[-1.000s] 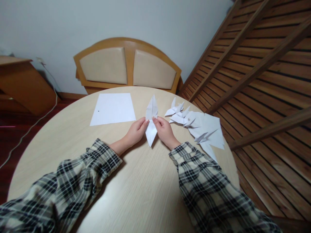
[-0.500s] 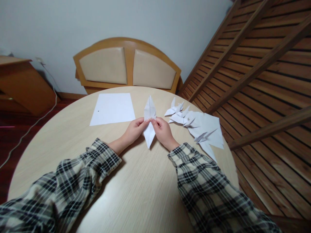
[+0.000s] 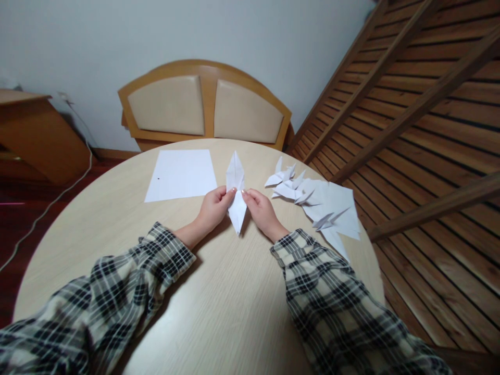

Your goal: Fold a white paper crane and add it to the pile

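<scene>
In the head view, the left hand (image 3: 213, 208) pinches a folded paper (image 3: 235, 169) at its middle, thumb on top and pressed flat. The right hand (image 3: 262, 211) is closed too, its thumb tip at the paper's right edge. The fingers of both hands curl out of sight, so how they press from below cannot be told. The paper is a long diamond, one point toward the far edge of the table (image 3: 219, 302) and one toward the person; its waist is partly covered by the thumbs. Whether it touches the tabletop is hard to judge.

The plaid sleeves (image 3: 328, 291) run off the bottom of the picture, hiding part of the near table. On the right, several folded paper shapes (image 3: 289, 186) overlap, too crowded to count surely, and partly cover some loose sheets (image 3: 344, 200). A flat white sheet (image 3: 182, 174) lies to the left, with a small dark spot that could be a mark or a hole.

The table is round, pale and wood-grained. Beyond it stand a padded wooden board (image 3: 214, 112) and a plain wall (image 3: 234, 31). Slatted wood (image 3: 422, 104) slopes along the right; a desk (image 3: 39, 130), cut off by the frame, and a white cord (image 3: 42, 216) are at left.
</scene>
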Action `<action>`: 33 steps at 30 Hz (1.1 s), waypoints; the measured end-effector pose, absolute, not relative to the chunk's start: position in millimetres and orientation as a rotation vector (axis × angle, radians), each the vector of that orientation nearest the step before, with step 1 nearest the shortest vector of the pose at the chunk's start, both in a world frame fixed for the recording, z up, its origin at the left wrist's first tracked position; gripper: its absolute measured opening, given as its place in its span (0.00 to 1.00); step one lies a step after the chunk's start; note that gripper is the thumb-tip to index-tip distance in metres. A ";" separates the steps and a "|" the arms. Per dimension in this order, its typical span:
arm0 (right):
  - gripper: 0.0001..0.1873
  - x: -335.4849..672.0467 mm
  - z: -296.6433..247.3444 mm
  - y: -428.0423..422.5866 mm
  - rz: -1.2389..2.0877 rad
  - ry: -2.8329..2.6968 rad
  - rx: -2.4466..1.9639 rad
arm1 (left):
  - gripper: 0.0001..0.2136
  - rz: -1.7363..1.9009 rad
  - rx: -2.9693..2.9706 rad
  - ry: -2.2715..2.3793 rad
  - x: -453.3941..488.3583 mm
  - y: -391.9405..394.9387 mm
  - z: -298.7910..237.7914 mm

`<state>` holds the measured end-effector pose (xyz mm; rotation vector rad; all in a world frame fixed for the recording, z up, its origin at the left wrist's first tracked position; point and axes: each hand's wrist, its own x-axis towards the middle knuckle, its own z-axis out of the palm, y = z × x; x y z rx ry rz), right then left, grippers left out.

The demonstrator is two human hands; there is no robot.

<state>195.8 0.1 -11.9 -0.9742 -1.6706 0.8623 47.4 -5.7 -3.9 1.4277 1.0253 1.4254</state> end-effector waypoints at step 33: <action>0.18 194.4 -11.0 -4.2 0.785 -1.799 -0.984 | 0.14 1.465 1.355 0.974 47.1 2.9 -12.3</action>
